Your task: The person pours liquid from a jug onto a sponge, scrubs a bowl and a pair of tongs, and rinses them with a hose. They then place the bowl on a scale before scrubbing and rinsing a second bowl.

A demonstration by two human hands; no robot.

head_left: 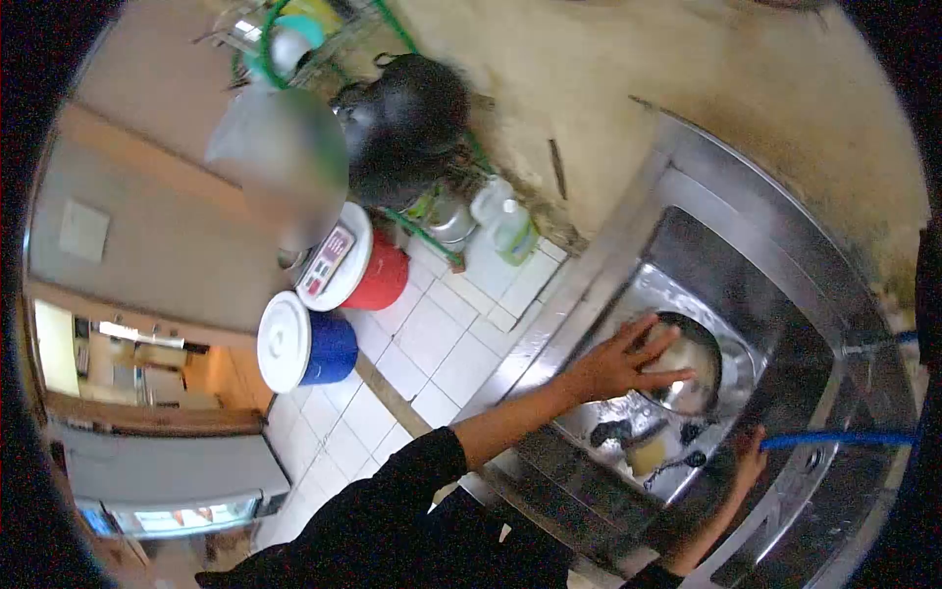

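A round metal bowl (704, 368) with a dark inner wall sits in the steel sink basin (643, 280). My left hand (628, 365) reaches over it, fingers spread, fingertips overlapping the bowl in this view. At the basin's near right side, my right hand (751, 454) has its fingers wrapped round the end of a blue hose (834, 439), which runs off to the right. Below the bowl lie a yellowish piece (648, 457) and several dark-ended items, too small to name.
Steel counter surrounds the basin. On the tiled floor (432, 344) stand a blue bucket (332, 348) and a red bucket (391, 273), both white-lidded, and a clear jug (512, 236). A green-framed rack (427, 236) holds black pans (407, 118). A doorway opens at left.
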